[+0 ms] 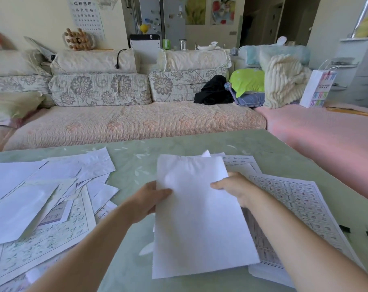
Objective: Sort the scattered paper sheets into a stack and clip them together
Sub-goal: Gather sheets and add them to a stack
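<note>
Held sheet (200,218): blank white face up, long axis running away from the person, centre of the counter (136,165), near end low over the surface; whether it touches there, cannot tell. A second paper corner peeks past its far edge, so more than one sheet may be held; count not readable. Left grip (146,200) pinches the sheet's left edge, thumb on top, fingers hidden beneath. Right grip (235,188) pinches the right edge the same way, thumb on the upper face. Just beside and partly under the sheet on the right lies a printed grid sheet (301,207), with handwritten pages (242,163) beyond it. To the left, well apart, a loose pile of scattered sheets (41,197), overlapping at many angles, some blank, some printed. Two small black binder clips (345,229) sit near the counter's right edge. Behind the counter, a floral sofa (136,123).
</note>
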A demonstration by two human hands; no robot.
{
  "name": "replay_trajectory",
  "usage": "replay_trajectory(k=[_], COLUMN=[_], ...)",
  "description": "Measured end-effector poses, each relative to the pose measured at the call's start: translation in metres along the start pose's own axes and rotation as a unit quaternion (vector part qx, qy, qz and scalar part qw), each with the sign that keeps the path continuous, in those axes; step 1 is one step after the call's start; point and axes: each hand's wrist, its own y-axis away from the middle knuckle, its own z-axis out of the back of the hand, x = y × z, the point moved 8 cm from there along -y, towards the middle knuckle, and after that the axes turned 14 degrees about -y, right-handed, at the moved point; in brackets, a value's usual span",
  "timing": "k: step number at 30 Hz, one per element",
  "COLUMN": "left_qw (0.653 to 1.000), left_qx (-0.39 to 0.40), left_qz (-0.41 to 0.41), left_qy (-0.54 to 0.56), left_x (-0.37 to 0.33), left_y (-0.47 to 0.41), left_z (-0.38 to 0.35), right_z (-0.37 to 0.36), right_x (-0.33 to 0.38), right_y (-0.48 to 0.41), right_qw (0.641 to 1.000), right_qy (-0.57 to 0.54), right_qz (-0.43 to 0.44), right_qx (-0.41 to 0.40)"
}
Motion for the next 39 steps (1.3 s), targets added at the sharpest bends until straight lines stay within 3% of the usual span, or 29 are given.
replay_trajectory(k=[3,7,11,17,20,25,27,31,35,37,39], left_qw=[0.998,0.978,0.923,0.83,0.808,0.847,0.882,0.974,0.991,0.994,0.999], left_qx=[-0.009,-0.089,-0.149,-0.113,-0.113,-0.079,-0.092,-0.145,-0.104,-0.047,-0.033], left_qz=[-0.015,-0.007,-0.033,-0.031,-0.022,0.038,0.029,-0.003,0.028,0.037,0.017], left_qy=[-0.065,-0.189,-0.353,-0.546,-0.578,-0.524,-0.461,-0.175,0.079,0.09,0.03], left_x=[-0.023,-0.048,-0.064,-0.072,-0.08,-0.087,-0.086,-0.076,-0.061,-0.057,-0.054], left_y=[-0.008,-0.036,-0.071,-0.118,-0.135,-0.141,-0.143,-0.143,-0.131,-0.123,-0.114], left_z=[-0.016,-0.028,-0.045,-0.083,-0.09,-0.09,-0.085,-0.07,-0.073,-0.078,-0.076], right_z=[0.042,0.11,0.148,0.175,0.182,0.172,0.169,0.164,0.142,0.127,0.111], right_x=[0.012,-0.002,-0.001,-0.007,-0.008,-0.008,-0.006,0.001,0.008,0.01,0.008], right_y=[-0.001,-0.013,0.014,0.007,-0.002,-0.008,-0.008,-0.005,-0.002,0.0,0.001], right_qw=[0.999,0.992,0.978,0.982,0.977,0.978,0.976,0.972,0.979,0.983,0.987], right_qy=[0.012,0.059,0.119,0.085,0.092,0.103,0.106,0.1,0.07,0.056,0.045], right_qz=[0.006,0.007,-0.006,-0.004,-0.004,-0.003,0.01,0.045,0.093,0.101,0.096], right_qx=[-0.04,-0.107,-0.17,-0.17,-0.193,-0.183,-0.188,-0.206,-0.166,-0.141,-0.117])
